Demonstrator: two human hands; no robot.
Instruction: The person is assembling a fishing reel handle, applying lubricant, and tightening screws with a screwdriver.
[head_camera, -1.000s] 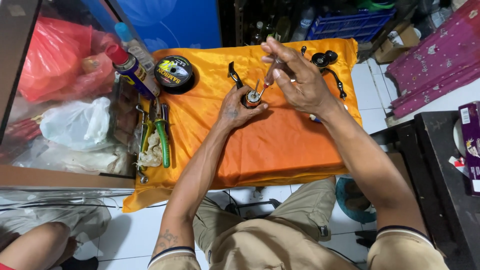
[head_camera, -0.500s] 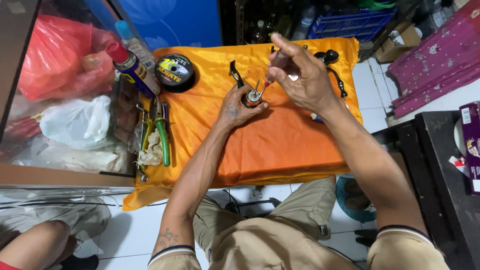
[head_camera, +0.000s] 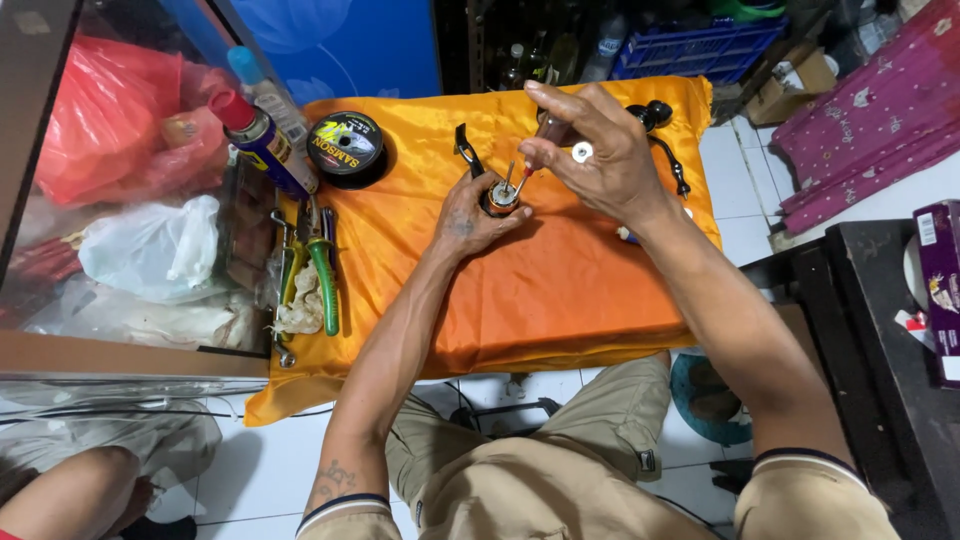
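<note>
On the orange cloth (head_camera: 560, 290), the left hand (head_camera: 470, 215) is closed around a small round metal part (head_camera: 500, 196), hard and likely slippery, best held by its sides, while the right hand (head_camera: 590, 150) pinches a thin tool (head_camera: 517, 180) into it.

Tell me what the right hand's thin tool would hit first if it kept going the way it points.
The right hand aims its thin tool down-left at the small round metal part held by the left hand. That part likely comes first, though depth is unclear.
</note>
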